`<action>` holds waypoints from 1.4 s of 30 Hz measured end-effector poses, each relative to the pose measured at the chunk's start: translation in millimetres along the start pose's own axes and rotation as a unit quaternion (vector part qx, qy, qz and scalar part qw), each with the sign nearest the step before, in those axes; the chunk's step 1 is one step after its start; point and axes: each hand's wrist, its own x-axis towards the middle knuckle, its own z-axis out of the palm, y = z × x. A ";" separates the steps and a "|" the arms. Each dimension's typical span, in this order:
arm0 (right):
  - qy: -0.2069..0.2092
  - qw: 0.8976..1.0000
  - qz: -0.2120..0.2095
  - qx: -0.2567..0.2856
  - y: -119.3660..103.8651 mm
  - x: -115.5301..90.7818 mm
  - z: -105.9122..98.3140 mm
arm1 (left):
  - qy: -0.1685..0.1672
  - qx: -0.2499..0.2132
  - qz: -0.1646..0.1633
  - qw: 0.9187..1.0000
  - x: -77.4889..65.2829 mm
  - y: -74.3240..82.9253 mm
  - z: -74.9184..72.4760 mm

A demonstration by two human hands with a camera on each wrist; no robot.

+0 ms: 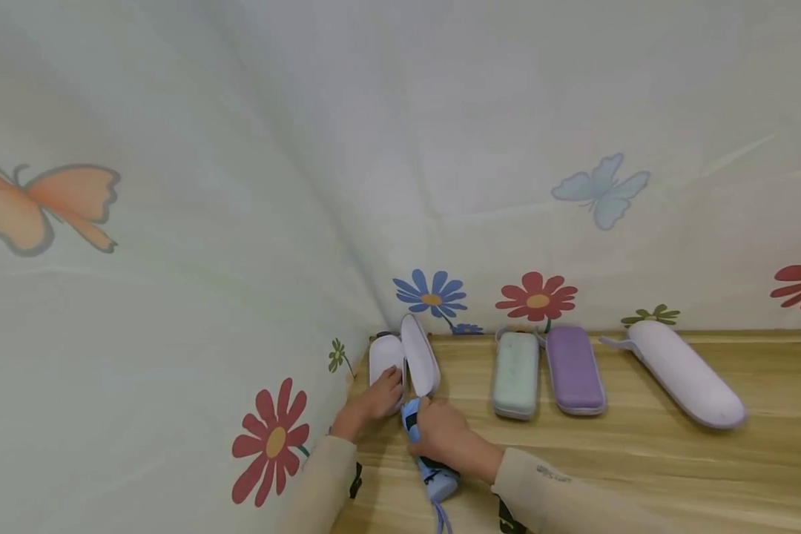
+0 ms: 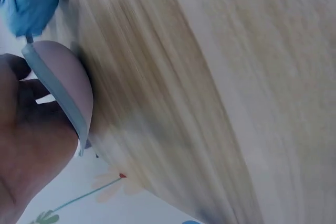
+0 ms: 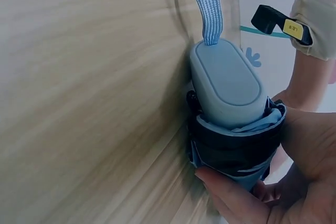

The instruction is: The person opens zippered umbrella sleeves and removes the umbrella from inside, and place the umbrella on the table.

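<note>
At near side of wood-grain tabletop: right hand wrapped firmly round folded blue umbrella, strap end toward wearer, other end close to open case. Just beyond, left hand apart from right, fingers over rim of open pale-lavender hard case; cannot tell whether they pinch it. Farther right, in row: mint-green case, purple case, long pale-lavender case, slanted. Behind: whitish wall covering printed with flowers, butterflies.
</note>
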 end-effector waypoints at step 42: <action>-0.003 0.987 -0.057 0.149 49.8 -3.5 -59.4 | 0.164 0.011 -0.079 0.983 -15.1 100.0 -34.7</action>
